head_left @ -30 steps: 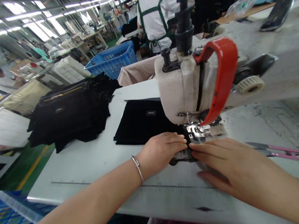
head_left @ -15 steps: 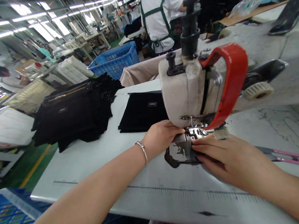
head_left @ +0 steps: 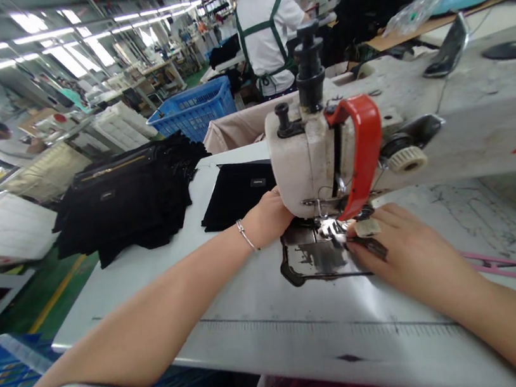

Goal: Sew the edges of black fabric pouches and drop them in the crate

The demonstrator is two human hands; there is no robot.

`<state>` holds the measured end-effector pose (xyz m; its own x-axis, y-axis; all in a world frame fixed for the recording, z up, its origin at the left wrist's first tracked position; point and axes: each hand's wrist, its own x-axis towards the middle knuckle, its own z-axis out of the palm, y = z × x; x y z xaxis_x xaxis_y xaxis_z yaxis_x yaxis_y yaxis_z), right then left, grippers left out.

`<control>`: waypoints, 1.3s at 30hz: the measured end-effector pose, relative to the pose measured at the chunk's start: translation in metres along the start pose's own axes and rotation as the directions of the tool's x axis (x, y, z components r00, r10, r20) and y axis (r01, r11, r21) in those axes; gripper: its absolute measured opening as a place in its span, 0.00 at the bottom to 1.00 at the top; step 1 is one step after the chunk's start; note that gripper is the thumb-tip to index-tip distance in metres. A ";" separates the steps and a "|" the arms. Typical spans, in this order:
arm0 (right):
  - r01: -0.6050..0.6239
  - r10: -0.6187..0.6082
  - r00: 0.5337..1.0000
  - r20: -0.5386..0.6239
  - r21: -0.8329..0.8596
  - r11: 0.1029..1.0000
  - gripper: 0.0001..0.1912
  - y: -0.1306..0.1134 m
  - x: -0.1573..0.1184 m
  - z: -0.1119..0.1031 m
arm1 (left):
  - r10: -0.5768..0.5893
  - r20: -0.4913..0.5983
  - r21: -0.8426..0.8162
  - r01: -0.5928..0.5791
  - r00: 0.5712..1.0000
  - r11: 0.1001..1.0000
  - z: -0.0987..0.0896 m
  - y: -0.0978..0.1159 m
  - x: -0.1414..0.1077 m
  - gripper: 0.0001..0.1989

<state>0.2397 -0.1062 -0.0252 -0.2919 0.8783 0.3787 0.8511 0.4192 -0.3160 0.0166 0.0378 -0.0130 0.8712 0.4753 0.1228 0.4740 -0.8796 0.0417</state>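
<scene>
The black cloth panel (head_left: 233, 190), soft, matt and straight-edged with a small dark rectangular label, lies flat just beyond the left hand (head_left: 268, 217), partly hidden by the sewing machine (head_left: 296, 162). That hand's fingers curl at the cloth's near edge and pass behind the machine head; whether they pinch the fabric cannot be told. The right hand (head_left: 402, 234) has its fingers bent beside the shiny metal presser foot (head_left: 332, 228), its grip likewise unclear. Between and just nearer than the hands sits a worn, glossy steel plate (head_left: 319, 258); above them curves a smooth red lever (head_left: 364, 146). Pink-handled snips (head_left: 508, 264) lie right of the right hand, and a rough-edged black fabric stack (head_left: 128, 192) beyond the left forearm. A second ago cloth reached the foot's near side; now the plate there is bare, and the left hand sits farther back.
</scene>
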 end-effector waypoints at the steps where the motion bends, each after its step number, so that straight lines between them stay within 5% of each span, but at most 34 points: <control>1: 0.007 -0.007 1.000 0.014 0.006 1.000 0.05 0.001 0.000 0.000 | 0.019 0.020 0.002 -0.019 1.000 1.000 -0.003 0.002 -0.001 0.15; 4: 0.024 -0.024 1.000 -0.013 0.025 0.999 0.05 0.002 0.000 0.002 | 0.047 0.129 0.033 -0.052 0.991 0.998 -0.019 0.019 -0.015 0.14; 7: -0.014 0.015 0.995 -0.094 0.006 1.000 0.04 0.004 0.003 0.006 | -0.093 0.231 0.149 0.059 0.969 0.987 -0.033 0.046 -0.034 0.23; 9: -0.014 0.013 0.992 -0.122 -0.010 1.000 0.05 0.004 0.004 0.007 | -0.137 0.179 0.181 0.104 0.974 0.978 -0.034 0.063 -0.044 0.26; 13: 0.237 -0.232 0.969 -0.086 0.054 0.970 0.12 -0.001 -0.001 0.007 | 0.073 0.021 0.030 -0.074 0.997 0.997 -0.018 0.079 -0.056 0.19; 16: 0.367 -0.367 0.930 -0.026 0.125 0.922 0.16 -0.007 -0.008 0.008 | 0.094 -0.054 -0.088 -0.099 0.994 0.991 -0.008 0.077 -0.060 0.21; 24: 0.316 -0.317 0.948 0.008 0.067 0.947 0.16 -0.017 -0.007 0.010 | 0.122 -0.074 -0.183 -0.134 0.990 0.974 0.004 0.043 -0.049 0.20; 28: 0.281 -0.284 0.958 0.032 0.079 0.956 0.17 -0.015 -0.002 0.012 | 0.089 0.026 -0.196 -0.082 0.996 0.977 -0.009 0.037 -0.042 0.19; 31: 0.258 -0.266 0.963 0.035 0.154 0.954 0.19 -0.014 -0.007 0.010 | 0.030 0.155 -0.165 -0.004 0.987 0.986 -0.035 0.070 -0.057 0.25; 33: 0.199 -0.208 0.978 0.018 0.219 0.955 0.19 -0.021 -0.016 0.005 | 0.000 0.187 -0.141 0.027 0.982 0.990 -0.047 0.109 -0.078 0.50; 34: 0.131 -0.138 0.990 0.006 0.265 0.955 0.18 -0.026 -0.024 0.002 | 0.033 0.184 -0.130 -0.009 0.982 0.991 -0.049 0.130 -0.092 0.55; 36: -0.073 0.079 0.997 0.007 0.448 0.891 0.18 -0.042 -0.040 -0.002 | 0.124 0.121 -0.069 -0.116 0.985 0.991 -0.044 0.166 -0.119 0.43; 39: -0.322 0.357 0.922 0.149 0.808 0.493 0.19 -0.069 -0.060 -0.005 | 0.040 -0.055 -0.084 -0.044 0.998 0.995 -0.030 0.194 -0.150 0.23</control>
<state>0.2009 -0.1892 -0.0216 -0.0304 0.9938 0.1066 0.1611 0.1101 -0.9808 -0.0264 -0.2047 0.0060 0.8811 0.4380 0.1786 0.4224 -0.8985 0.1193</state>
